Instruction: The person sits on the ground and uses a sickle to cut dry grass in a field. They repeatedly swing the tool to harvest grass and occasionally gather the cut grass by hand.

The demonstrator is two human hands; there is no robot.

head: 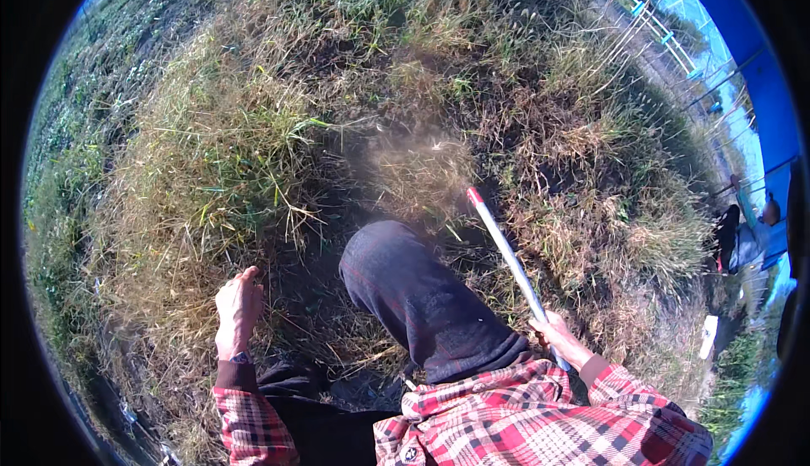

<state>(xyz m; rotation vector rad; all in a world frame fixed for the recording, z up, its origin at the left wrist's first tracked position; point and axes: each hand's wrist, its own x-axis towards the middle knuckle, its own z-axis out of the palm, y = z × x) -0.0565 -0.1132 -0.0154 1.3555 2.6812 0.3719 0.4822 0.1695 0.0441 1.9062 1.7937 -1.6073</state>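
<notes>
My right hand point(560, 336) is wrapped around a pale, metallic-looking pole point(509, 254) near its lower end. The pole slants up and to the left, and its far end is red, beside a heap of dry cut grass point(421, 171) blurred by haze or dust. At the left, my left hand point(237, 311) is in front of a thick clump of yellow-green grass point(240, 162). Its back faces me and its fingers are curled; whether they hold any stems is hidden. My bent knee in dark trousers point(405, 289) covers the ground between the hands.
Brown, tangled weeds point(563, 156) stand right of the heap. Leafy low plants point(82, 118) line the far left. A blue panel point(769, 105) and a white-and-teal railing point(645, 16) are at the upper right. A white object point(709, 336) lies at the lower right.
</notes>
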